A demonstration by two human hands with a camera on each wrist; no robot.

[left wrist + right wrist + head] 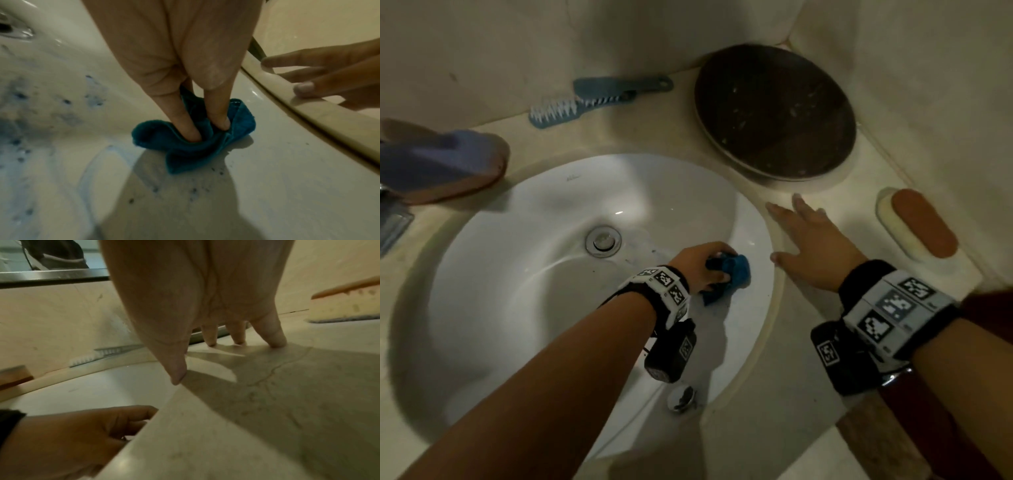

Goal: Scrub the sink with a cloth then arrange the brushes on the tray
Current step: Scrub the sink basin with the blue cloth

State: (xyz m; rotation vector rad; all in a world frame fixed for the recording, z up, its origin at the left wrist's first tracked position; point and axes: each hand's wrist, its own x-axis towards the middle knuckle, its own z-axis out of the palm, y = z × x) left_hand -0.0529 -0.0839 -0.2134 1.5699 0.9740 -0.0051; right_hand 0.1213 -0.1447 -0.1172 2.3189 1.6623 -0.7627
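Observation:
My left hand point(700, 265) reaches into the white sink point(524, 274) and grips a bunched blue cloth point(738, 270) against the right side of the basin, right of the drain point(603, 242). In the left wrist view two fingers point(189, 128) dig into the folds of the cloth point(197, 149). My right hand point(806, 240) lies open on the counter beside the sink rim, fingers spread. A dark round tray point(774, 113) sits at the back right. Two blue brushes point(554, 113) point(619, 89) lie along the back wall. An orange-topped brush point(917, 222) lies at the right.
A purple and brown brush point(441, 161) lies on the counter at the left, partly over the sink rim. A chrome fitting point(681, 397) shows on the sink's near wall. Blue specks point(65, 101) dot the basin. Walls close the counter at back and right.

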